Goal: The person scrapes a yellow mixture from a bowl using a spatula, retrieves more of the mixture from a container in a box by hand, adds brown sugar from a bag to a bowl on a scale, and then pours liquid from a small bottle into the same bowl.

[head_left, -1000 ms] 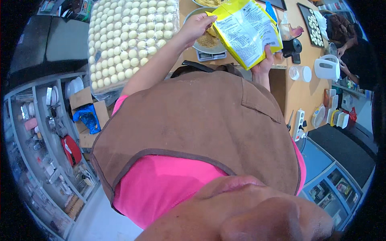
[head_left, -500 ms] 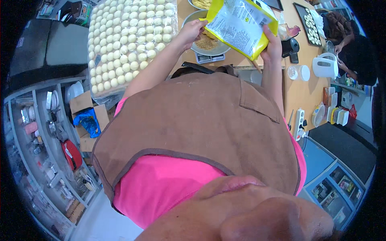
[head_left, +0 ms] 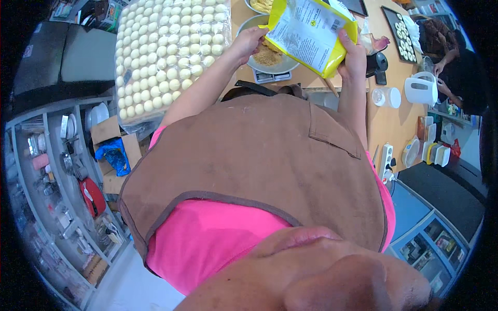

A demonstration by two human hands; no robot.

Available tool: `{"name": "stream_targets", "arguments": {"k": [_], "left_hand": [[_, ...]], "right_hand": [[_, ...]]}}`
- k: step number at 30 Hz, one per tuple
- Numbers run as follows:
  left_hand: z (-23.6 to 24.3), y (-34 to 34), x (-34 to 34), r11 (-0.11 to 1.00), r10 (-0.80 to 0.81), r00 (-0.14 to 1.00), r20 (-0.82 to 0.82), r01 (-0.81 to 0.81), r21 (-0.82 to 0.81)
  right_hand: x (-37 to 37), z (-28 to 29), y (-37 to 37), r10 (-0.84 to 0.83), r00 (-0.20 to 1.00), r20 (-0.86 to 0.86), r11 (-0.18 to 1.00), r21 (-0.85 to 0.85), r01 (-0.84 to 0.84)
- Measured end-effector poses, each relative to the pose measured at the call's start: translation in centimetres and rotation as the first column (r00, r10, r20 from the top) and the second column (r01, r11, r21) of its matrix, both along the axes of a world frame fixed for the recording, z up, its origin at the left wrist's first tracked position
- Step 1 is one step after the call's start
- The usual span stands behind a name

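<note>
A yellow-edged packet (head_left: 306, 33) with a white printed panel is held tilted over a wide bowl (head_left: 287, 67). My left hand (head_left: 248, 44) pinches the packet's left corner. With fingers behind it and the thumb on its front, my right hand (head_left: 354, 58) grips the right side. Tan granules (head_left: 268, 56) lie heaped in the bowl, beside something yellow partly hidden by the packet. The bowl stands on a white kitchen scale (head_left: 272, 78). The packet's opening cannot be made out clearly.
To the left, a plastic-covered tray holds many pale dough balls (head_left: 166, 57). A second bowl (head_left: 259, 5) with yellow contents stands behind. Rightward are a black device (head_left: 377, 63), clear jars (head_left: 386, 97), a white jug (head_left: 420, 88) and a baking tray (head_left: 399, 33). Another person's hands (head_left: 443, 78) are at far right.
The packet has shifted very slightly in my hands, and a little more of the tan heap shows in the bowl. Both hands keep their hold.
</note>
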State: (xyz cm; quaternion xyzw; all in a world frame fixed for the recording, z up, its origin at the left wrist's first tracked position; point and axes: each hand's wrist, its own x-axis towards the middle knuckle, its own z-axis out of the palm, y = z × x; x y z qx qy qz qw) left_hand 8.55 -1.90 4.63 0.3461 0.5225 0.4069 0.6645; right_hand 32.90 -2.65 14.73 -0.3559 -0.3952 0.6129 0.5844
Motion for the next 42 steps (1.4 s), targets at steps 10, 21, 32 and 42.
{"name": "stream_targets", "arguments": {"k": [10, 21, 32, 42], "left_hand": [[1.1, -0.4, 0.4, 0.999, -0.012, 0.999, 0.047, 0.009, 0.049], [1.5, -0.2, 0.4, 0.996, 0.031, 0.998, 0.049, -0.035, 0.076], [1.3, -0.3, 0.4, 0.995, 0.079, 0.995, 0.062, -0.083, 0.064], [3.4, -1.0, 0.6, 0.990, 0.109, 0.990, 0.084, -0.116, 0.083]], "right_hand": [[-0.1, 0.8, -0.3, -0.011, 0.999, 0.043, 0.999, 0.040, 0.009], [0.8, -0.9, 0.6, -0.051, 0.998, -0.031, 0.998, -0.039, 0.050], [0.3, -0.2, 0.2, -0.041, 0.999, 0.011, 0.999, 0.014, 0.041], [-0.5, 0.0, -0.3, -0.020, 1.000, -0.004, 0.998, 0.056, 0.020]]}}
